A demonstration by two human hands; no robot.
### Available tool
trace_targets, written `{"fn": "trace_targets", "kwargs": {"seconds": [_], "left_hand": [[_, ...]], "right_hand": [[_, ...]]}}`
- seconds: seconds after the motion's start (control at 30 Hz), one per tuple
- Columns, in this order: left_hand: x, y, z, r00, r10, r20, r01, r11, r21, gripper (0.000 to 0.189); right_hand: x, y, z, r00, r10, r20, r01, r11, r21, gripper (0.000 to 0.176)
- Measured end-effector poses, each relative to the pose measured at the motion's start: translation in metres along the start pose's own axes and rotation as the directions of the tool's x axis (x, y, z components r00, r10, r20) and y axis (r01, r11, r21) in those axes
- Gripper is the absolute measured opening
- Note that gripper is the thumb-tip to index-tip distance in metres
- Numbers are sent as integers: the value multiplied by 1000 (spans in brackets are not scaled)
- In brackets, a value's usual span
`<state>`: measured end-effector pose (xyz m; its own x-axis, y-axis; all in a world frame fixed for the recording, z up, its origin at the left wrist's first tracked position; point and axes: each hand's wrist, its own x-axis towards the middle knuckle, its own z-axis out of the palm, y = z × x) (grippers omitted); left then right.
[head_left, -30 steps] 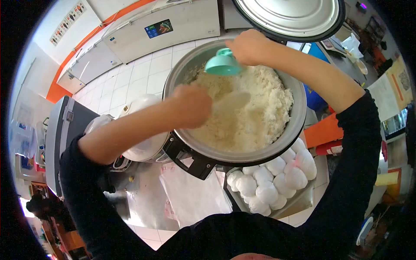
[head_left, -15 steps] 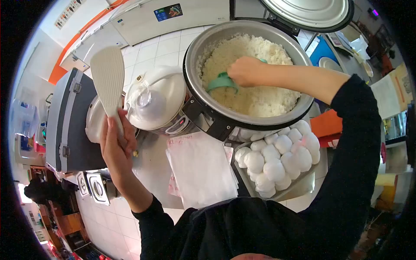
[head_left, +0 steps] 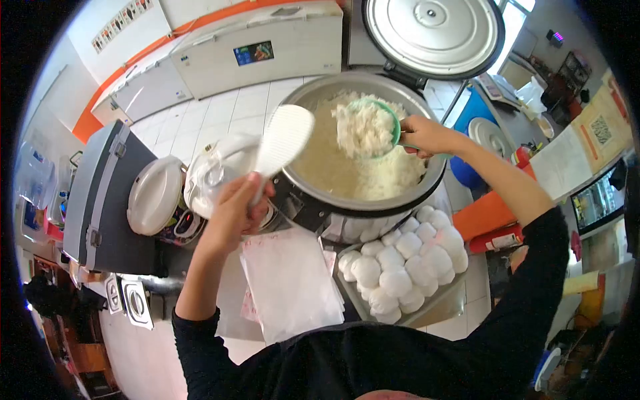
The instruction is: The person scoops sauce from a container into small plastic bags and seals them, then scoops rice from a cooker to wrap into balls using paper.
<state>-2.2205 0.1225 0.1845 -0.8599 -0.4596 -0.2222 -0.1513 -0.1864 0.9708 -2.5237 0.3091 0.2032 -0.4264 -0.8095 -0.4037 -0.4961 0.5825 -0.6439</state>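
Note:
A large metal pot [head_left: 433,175] full of white rice [head_left: 393,175] stands open in front of me. Above the rice, my right hand [head_left: 423,137] grips the handle of a green scoop [head_left: 397,127] heaped with rice. My left hand [head_left: 241,203] is wrapped round the handle of a white paddle [head_left: 285,139], whose blade tilts up over the pot's left rim. Below the pot lie a stack of white paper sheets [head_left: 290,283] and a tray [head_left: 363,310] of round white bundles [head_left: 395,280].
The pot's raised lid [head_left: 433,33] is behind it. Two smaller white-lidded cookers [head_left: 155,193] [head_left: 217,167] stand left, beside a grey case [head_left: 123,213]. Chest freezers [head_left: 260,50] line the back. At the right are a red cylinder [head_left: 497,240] and a side counter [head_left: 507,113].
My right hand has lifted the scoop out of the rice, now heaped. My left hand has moved right with the paddle, towards the pot. The camera view has shifted.

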Motion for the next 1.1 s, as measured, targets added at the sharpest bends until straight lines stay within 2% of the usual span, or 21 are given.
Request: {"fn": "trace_targets", "kwargs": {"seconds": [0.03,0.07,0.1,0.13,0.2,0.27,0.3,0.33,0.4,0.53,0.6,0.73,0.83,0.87,0.93,0.97,1.0,1.03,1.07,1.1], "left_hand": [[6,5,10,997,-32,72,29,998,50,33],[13,10,21,988,-70,141,56,993,105,34],[24,9,31,971,-61,232,35,993,113,35],[29,12,42,971,-54,234,28,993,116,35],[38,17,60,969,-92,231,50,982,182,35],[46,19,70,965,-113,236,61,974,217,34],[50,19,72,961,-134,241,73,966,249,34],[55,17,72,961,-150,233,90,964,250,34],[63,15,70,928,-221,299,162,964,210,34],[64,18,78,919,-236,316,195,968,158,32],[66,18,80,921,-260,290,224,963,153,31],[68,19,86,908,-254,334,255,966,44,26],[69,18,93,919,-242,311,285,953,-102,24],[71,17,91,918,-247,310,291,951,-104,24],[81,17,89,893,-151,425,291,913,-287,23],[82,18,91,897,-171,408,328,876,-354,23],[85,21,89,894,-175,412,334,874,-353,23],[89,23,86,904,-158,398,309,884,-351,22],[96,24,81,913,-137,384,281,893,-351,22],[102,25,74,887,-185,424,303,925,-230,25]], "right_hand": [[-8,-5,0,999,11,-49,-5,992,122,28],[-11,-7,-2,998,1,-68,6,994,113,28],[-11,-5,-1,997,4,-76,16,965,262,28],[-12,-4,1,997,8,-80,26,914,406,28],[-19,-11,5,995,-14,-102,55,910,410,31],[-22,-11,10,981,-67,-184,126,934,336,32],[-25,-14,12,964,-70,-258,133,962,237,33],[-26,-12,15,968,-66,-243,127,961,247,33],[-26,-10,18,919,-125,-375,149,988,36,34],[-23,-6,27,959,-136,-247,157,985,68,35],[-22,-6,31,964,-129,-232,147,987,62,34],[-14,-1,38,964,-138,-229,152,988,41,33],[-8,5,38,961,-117,-249,127,992,24,37],[-5,9,32,975,-84,-205,91,995,27,36],[-5,15,23,986,-46,-162,52,998,33,35],[-8,15,17,989,-5,-145,8,1000,18,35],[-10,18,11,991,37,-129,-37,999,5,36],[-7,26,0,997,76,-27,-78,996,-47,38],[-12,35,-6,996,87,-22,-88,995,-45,38],[-15,43,-11,992,96,-82,-95,995,13,35]]}}
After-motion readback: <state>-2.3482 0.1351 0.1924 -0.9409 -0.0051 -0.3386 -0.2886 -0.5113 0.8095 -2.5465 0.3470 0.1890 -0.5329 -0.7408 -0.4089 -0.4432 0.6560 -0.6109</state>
